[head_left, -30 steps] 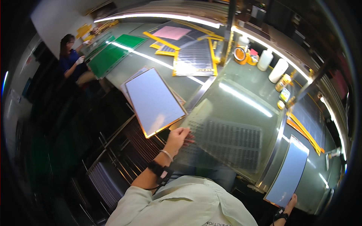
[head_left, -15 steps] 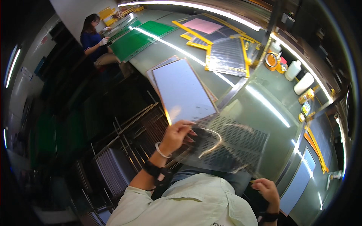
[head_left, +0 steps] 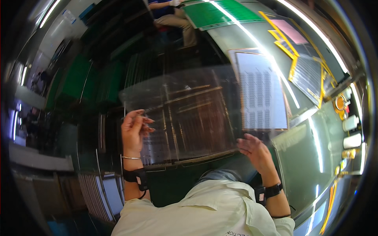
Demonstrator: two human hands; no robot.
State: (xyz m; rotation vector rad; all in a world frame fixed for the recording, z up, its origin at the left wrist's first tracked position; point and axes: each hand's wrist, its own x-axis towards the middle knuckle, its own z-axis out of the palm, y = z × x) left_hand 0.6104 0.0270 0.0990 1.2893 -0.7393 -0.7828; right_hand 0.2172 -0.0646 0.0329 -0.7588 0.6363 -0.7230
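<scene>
A large clear film sheet [head_left: 189,106], printed with dark rows of marks, stretches out between my hands. It is smeared by motion, and a rack shows through it. My left hand [head_left: 136,128] is closed in a pinch at the film's left side. On the right, my right hand [head_left: 255,151] has its fingers bent at the film's near right edge. The film's right part lies in front of a pale panel [head_left: 258,59] with a brown border, so the printed rows stand out there. The panel rests at the table's left edge.
Below the film stands a dark slotted rack [head_left: 201,126]; another rack holds upright panels [head_left: 92,192] at lower left. Yellow-edged films [head_left: 309,74], a green sheet [head_left: 224,13] and bottles [head_left: 350,124] occupy the table [head_left: 297,153]. A seated person [head_left: 173,17] is at the far side.
The view has turned left. The film has swung from over the table at my right to above the rack, and both hands have moved left with it, the right hand rising.
</scene>
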